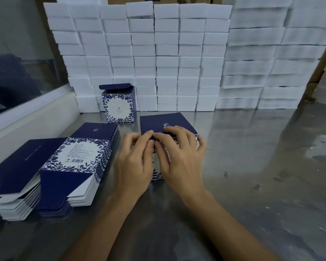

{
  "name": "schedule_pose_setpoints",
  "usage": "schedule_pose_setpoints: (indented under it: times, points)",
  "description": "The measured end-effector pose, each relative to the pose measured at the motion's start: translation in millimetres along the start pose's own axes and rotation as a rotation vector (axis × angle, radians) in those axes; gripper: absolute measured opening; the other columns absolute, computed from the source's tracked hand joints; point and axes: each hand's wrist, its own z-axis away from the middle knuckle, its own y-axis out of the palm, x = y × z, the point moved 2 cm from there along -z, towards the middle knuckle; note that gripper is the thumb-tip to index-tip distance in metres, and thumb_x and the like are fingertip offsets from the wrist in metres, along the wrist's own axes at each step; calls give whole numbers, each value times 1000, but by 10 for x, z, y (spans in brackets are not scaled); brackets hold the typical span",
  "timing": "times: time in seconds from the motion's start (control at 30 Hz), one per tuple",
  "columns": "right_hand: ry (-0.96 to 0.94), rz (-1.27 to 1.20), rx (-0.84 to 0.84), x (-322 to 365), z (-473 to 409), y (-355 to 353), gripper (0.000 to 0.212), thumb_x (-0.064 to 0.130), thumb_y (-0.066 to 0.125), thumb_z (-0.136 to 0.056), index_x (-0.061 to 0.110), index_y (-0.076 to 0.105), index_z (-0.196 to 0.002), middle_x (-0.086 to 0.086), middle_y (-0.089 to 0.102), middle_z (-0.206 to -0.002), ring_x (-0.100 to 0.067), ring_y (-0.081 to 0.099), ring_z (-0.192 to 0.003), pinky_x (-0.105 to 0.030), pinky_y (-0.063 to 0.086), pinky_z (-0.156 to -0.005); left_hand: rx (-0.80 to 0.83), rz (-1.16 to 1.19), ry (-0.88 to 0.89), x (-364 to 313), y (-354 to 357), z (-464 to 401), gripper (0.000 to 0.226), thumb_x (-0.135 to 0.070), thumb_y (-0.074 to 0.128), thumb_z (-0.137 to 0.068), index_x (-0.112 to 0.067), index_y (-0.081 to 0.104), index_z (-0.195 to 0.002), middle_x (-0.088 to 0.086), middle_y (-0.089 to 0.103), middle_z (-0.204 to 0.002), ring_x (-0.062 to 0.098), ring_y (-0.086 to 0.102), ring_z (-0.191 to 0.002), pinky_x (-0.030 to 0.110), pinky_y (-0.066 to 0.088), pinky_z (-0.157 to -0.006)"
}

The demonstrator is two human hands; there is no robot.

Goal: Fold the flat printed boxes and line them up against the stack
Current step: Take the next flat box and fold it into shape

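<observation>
Navy box (166, 122) bearing a small white logo, unreadable, sits pinched by both hands' grip (135, 161) (179, 157).

Navy floral-print boxes (119, 106), white stack (149, 53)

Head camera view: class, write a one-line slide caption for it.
Left hand and right hand fold a navy floral-printed cardboard box near one finished box against stacked white blocks.

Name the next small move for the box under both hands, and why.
Probably finish tucking its flap: both the left hand and right hand pinch the box in work, whereas the folded box already stands against the white stack.
</observation>
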Motion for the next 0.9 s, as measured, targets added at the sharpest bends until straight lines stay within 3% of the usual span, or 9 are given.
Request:
schedule_pose_setpoints:
  times: [0.2, 0.4, 0.6, 0.67, 0.77, 0.8, 0.83, 0.9]
  points:
    - [4, -1, -35, -28, -45, 2, 14, 28, 62, -96, 30, 75, -100, 5, 66, -115, -21, 61, -107, -52, 39, -92, 3, 27, -37, -15, 1, -1, 36, -28, 45, -100, -7, 67, -119, 8, 57, -103, 12, 55, -78, 28, 48, -60]
    - [93, -244, -2, -323, -31, -33, 18, 14, 61, -97, 8, 72, -110, -18, 52, -130, -33, 56, -114, -51, 52, -86, 67, 66, -133, 10, -7, -11, 43, -37, 45, -97, -9, 61, -126, 7, 57, -112, 9, 53, -94, 34, 51, -70]
    - [82, -251, -14, -344, -53, -25, 18, 15, 58, -97, 8, 72, -103, -16, 53, -124, -33, 56, -109, -51, 52, -82, 105, 78, -146, -28, -13, 9, 45, -38, 48, -96, -10, 59, -128, 7, 57, -115, 18, 58, -97, 43, 54, -71]
    - [96, -277, -33, -330, -39, -9, 18, 18, 58, -98, 9, 72, -104, -15, 50, -127, -29, 55, -113, -43, 53, -88, 103, 79, -154, -24, -16, 11, 42, -36, 51, -96, -10, 58, -128, 7, 57, -115, 17, 58, -97, 43, 54, -72]
    - [215, -372, -25, -369, 5, 2, 17, 21, 61, -98, 15, 67, -113, -5, 42, -138, -2, 48, -120, -9, 44, -92, 112, 93, -185, 7, -11, 12, 43, -35, 54, -94, -13, 56, -131, 4, 56, -118, 16, 57, -102, 38, 52, -81]
    - [265, -426, 5, -400, 21, 9, 20, 24, 59, -100, 18, 63, -118, 0, 44, -136, 5, 48, -117, -11, 45, -92, 119, 97, -201, 21, -8, 12, 45, -37, 54, -93, -15, 55, -132, 2, 55, -120, 14, 56, -105, 35, 49, -85]
    - [310, -479, 45, -437, 37, 18, 23, 26, 57, -101, 21, 59, -123, 3, 49, -132, 5, 50, -115, -21, 49, -92, 125, 101, -214, 33, -5, 13, 46, -39, 54, -92, -16, 54, -133, 0, 54, -122, 12, 55, -107, 32, 47, -88]
    - [376, -547, 114, -501, 40, 22, 22, 29, 54, -102, 27, 53, -123, 5, 57, -123, -6, 57, -109, -43, 53, -89, 140, 111, -225, 51, 4, 20, 48, -41, 54, -92, -20, 51, -135, -4, 51, -124, 10, 53, -109, 32, 46, -90]
